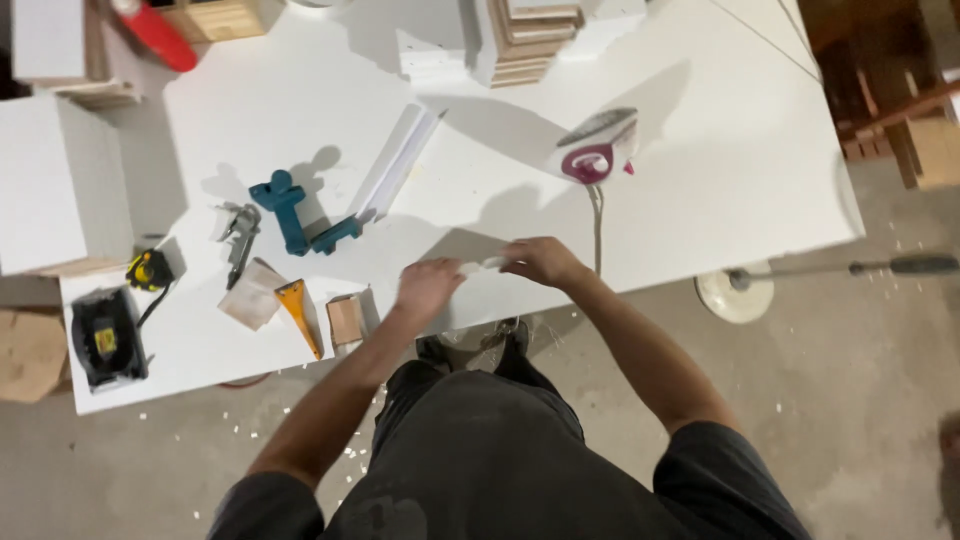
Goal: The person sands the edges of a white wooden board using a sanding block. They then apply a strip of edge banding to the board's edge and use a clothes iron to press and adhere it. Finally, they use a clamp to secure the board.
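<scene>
Both my hands meet at the near edge of the white tabletop [700, 190]. My left hand [425, 287] and my right hand [540, 260] each pinch one end of a short white strip [482, 266] stretched between them along the board's edge. The strip is blurred, so its exact kind is unclear. A purple and white clothes iron [598, 150] lies on its side further back, its cord [597, 225] running down toward my right hand.
Left of my hands lie a small wooden block [345, 320], a yellow-handled scraper [298, 310], a sanding pad [250, 295], a teal clamp [295, 215], metal pliers [240, 235], a tape measure [148, 270] and a black power tool [103, 338]. White panels [60, 185] are stacked left and at the back.
</scene>
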